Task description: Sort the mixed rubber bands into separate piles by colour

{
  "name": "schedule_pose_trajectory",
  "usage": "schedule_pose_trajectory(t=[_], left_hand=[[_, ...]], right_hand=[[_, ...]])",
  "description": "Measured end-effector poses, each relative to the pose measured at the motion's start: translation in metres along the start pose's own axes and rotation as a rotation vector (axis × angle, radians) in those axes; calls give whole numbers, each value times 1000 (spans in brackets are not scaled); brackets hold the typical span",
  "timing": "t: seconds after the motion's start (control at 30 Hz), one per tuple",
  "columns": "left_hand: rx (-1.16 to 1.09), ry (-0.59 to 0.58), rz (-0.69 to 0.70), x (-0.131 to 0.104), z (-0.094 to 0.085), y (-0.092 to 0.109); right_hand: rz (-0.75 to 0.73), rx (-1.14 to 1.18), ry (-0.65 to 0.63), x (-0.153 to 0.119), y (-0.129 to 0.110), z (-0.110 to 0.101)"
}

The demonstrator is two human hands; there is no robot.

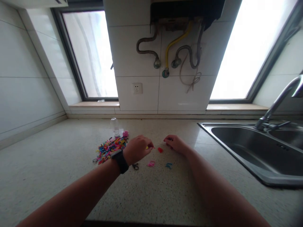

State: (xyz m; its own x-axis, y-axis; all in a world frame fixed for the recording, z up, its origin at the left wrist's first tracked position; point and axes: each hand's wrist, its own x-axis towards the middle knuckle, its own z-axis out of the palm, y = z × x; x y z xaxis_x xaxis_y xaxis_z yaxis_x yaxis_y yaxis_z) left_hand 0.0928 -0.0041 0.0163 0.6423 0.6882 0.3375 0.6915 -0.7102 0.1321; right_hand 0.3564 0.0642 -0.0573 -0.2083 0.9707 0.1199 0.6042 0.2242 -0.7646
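Observation:
My left hand, with a dark watch on its wrist, pinches a small red hair tie at its fingertips; a bit of yellow shows by the fingers. To its right lies a small red heap of hair ties. Just beyond that heap, my right hand is closed with curled fingers, and what it holds, if anything, is too small to make out. Nearer to me are small groups of black hair ties, pink hair ties and blue hair ties. A large mixed-colour pile spreads left of my left hand.
Behind the pile stands a clear plastic jar, with a round pink piece beside it. A steel sink with a faucet is set into the speckled counter on the right. Pipes and a wall socket are ahead.

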Motion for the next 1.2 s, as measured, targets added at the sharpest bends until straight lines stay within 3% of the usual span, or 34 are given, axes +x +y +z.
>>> schedule_pose_trajectory(t=[0.2,0.4,0.53,0.67,0.83,1.03,1.2], left_hand=[[76,-126,-34,33,28,8],[128,-220,-72,41,52,5],[127,-225,-75,41,55,6],[86,-195,-54,36,46,7],[-2,-85,-36,12,25,7],[-110,28,-38,-45,2,20],[-284,-31,127,-87,12,51]], right_hand=[[-7,3,1,0,3,0],[-16,2,-3,1,2,0],[-18,0,1,1,2,0],[-26,-12,-1,1,2,0],[-75,-162,3,-4,-7,-2],[-217,-333,-101,-13,-23,0],[-229,-288,-135,-13,-19,1]])
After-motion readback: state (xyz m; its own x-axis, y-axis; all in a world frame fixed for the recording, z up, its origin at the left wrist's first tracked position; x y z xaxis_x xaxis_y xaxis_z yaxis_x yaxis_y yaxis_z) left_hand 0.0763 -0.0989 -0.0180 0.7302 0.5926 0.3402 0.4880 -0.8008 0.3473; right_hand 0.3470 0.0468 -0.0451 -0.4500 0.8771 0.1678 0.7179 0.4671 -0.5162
